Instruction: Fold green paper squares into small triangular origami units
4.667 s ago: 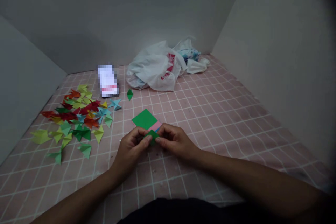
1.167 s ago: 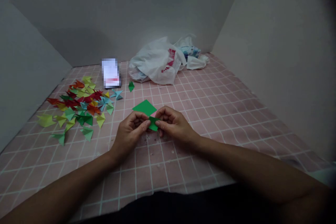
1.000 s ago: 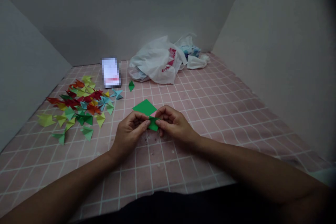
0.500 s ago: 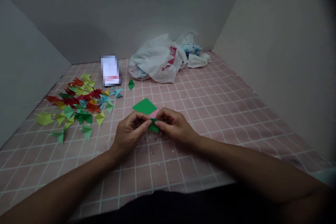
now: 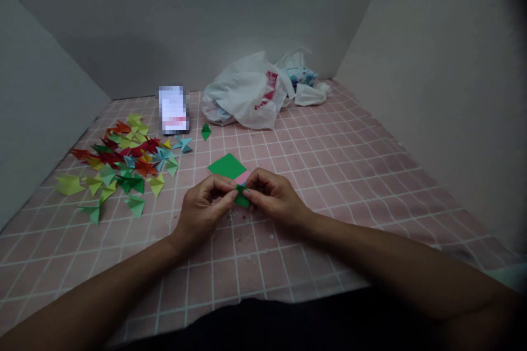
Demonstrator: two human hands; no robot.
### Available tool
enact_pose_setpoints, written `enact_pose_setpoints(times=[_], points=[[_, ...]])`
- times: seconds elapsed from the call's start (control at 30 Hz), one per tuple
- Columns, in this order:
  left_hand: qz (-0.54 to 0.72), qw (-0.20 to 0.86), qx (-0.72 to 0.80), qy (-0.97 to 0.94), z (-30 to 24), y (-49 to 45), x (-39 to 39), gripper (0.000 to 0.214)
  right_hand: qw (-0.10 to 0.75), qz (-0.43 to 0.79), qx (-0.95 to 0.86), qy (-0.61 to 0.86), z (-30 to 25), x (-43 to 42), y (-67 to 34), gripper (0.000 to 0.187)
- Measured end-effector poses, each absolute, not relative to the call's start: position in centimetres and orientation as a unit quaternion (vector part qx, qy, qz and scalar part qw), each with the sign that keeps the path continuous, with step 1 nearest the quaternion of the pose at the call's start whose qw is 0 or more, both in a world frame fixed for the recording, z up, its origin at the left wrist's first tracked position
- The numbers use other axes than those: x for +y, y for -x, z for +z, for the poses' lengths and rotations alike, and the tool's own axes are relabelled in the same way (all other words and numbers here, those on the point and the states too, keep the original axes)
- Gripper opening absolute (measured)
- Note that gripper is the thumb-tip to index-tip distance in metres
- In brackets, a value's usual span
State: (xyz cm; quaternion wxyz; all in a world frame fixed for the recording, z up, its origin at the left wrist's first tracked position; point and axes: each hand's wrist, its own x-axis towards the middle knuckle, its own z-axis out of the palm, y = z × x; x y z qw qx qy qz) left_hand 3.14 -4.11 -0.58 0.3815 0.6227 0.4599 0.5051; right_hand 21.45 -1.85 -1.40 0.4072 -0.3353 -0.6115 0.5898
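Between my two hands is a small folded piece of green paper (image 5: 242, 197), pinched from both sides just above the tablecloth. My left hand (image 5: 206, 205) grips its left edge with thumb and fingertips. On the other side, my right hand (image 5: 278, 194) pinches the right edge the same way. My fingers cover much of the paper, so its exact fold is hard to see. Right behind my hands lies a flat green paper square (image 5: 228, 166), with a bit of pink paper (image 5: 242, 177) showing at its lower corner.
Folded paper cranes (image 5: 132, 181) in several colours cover the left of the checked tablecloth (image 5: 349, 175). A lone green folded paper (image 5: 206, 131) lies near the phone (image 5: 173, 109). White plastic bags (image 5: 249, 90) sit against the back wall. Walls rise on both sides.
Almost nothing differs. Both hands keep their pinch on the green paper, with at most a tiny shift of the fingertips.
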Motion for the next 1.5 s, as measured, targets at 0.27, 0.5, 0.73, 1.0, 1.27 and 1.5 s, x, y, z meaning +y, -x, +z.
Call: enact_pose_setpoints(times=[0.27,0.5,0.73,1.0,1.27,1.5], points=[[0.486,0.35,0.451,-0.662,0.0,-3.1,-4.1,0.008,0.399,0.643,-0.574,0.312,-0.9,-1.8,-21.6,0.023],[0.458,0.226,0.39,-0.766,0.1,-2.5,-3.5,0.012,0.377,0.655,-0.571,0.322,-0.9,-1.6,-21.9,0.021],[0.42,0.176,0.359,-0.815,0.2,-2.1,-3.0,0.012,0.356,0.645,-0.594,0.322,-0.8,-1.0,-22.0,0.017],[0.392,0.197,0.349,-0.828,0.3,-1.8,-2.9,0.012,0.357,0.604,-0.643,0.307,-0.5,-0.8,-22.1,0.012],[0.352,0.2,0.336,-0.85,0.3,-1.6,-2.8,0.012,0.341,0.596,-0.654,0.318,-0.5,-0.6,-22.1,0.015],[0.342,0.21,0.341,-0.85,0.4,-1.6,-2.9,0.012,0.33,0.581,-0.673,0.317,-0.7,-0.6,-22.2,0.014]])
